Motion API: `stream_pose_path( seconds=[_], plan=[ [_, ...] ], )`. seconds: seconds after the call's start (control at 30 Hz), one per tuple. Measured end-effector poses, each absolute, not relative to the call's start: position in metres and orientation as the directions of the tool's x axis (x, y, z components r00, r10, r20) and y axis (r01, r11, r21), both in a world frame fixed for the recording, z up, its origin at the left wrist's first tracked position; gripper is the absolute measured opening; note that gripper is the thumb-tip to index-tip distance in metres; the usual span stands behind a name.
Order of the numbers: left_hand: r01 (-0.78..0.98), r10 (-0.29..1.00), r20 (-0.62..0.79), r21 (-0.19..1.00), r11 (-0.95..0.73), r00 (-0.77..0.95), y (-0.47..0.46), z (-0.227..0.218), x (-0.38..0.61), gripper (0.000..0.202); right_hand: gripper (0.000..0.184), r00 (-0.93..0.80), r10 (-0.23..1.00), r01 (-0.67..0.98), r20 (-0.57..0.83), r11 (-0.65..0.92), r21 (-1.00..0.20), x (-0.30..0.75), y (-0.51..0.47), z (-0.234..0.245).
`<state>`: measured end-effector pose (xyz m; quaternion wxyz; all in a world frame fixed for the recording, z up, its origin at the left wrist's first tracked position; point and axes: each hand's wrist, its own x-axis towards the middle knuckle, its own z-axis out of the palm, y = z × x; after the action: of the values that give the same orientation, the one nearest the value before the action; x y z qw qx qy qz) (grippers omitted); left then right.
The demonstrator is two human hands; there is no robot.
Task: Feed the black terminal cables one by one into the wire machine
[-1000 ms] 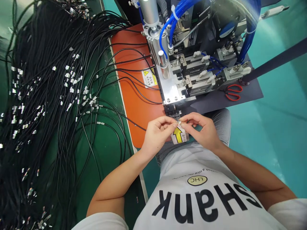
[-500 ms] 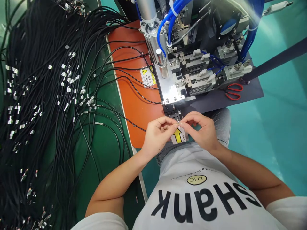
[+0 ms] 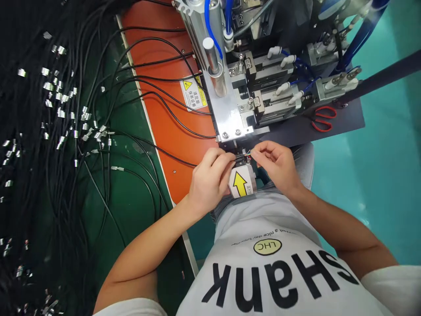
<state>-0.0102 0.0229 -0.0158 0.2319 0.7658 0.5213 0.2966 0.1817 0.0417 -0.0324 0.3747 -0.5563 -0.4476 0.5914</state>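
My left hand [image 3: 210,182] is closed around the end of a black cable [image 3: 179,160], its fingertips at a small dark fixture [image 3: 241,161] on the front of the machine. Thin coloured wires [image 3: 248,153] stick out of the cable end over that fixture. Thumb and forefinger of my right hand [image 3: 278,169] pinch the wire tips from the right. Just below the fixture is a white plate with a yellow arrow [image 3: 240,183]. Part of the cable is hidden behind my left fingers.
The machine [image 3: 226,101] carries metal cylinders and blue air hoses [image 3: 210,30]. Several black cables run across its orange base [image 3: 158,114] into it. A large heap of black cables [image 3: 59,145] with silvery ends covers the green table. Red-handled scissors [image 3: 324,118] lie at the right.
My hands have moved slightly apart, and the cable end with its coloured wires now shows between them at the fixture. The view has shifted closer to the machine.
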Motion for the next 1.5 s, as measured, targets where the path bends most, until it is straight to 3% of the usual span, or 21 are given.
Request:
stream_pose_path(
  seconds=[0.27,0.77,1.5],
  plan=[
    [0.653,0.902,0.268,0.623,-0.431,0.339,0.032,-0.039,-0.023,0.026,0.016,-0.091,0.898,-0.030,-0.431,-0.435,-0.900,0.177,0.052,-0.054],
    [0.662,0.887,0.245,0.594,-0.457,0.392,0.036,-0.044,-0.023,0.029,0.017,-0.096,0.907,-0.013,-0.409,-0.412,-0.911,0.180,0.055,-0.058],
    [0.732,0.850,0.222,0.435,-0.524,0.477,0.037,-0.045,-0.022,0.032,0.017,-0.083,0.936,0.053,-0.342,-0.338,-0.940,0.177,0.053,-0.061]
  ],
)
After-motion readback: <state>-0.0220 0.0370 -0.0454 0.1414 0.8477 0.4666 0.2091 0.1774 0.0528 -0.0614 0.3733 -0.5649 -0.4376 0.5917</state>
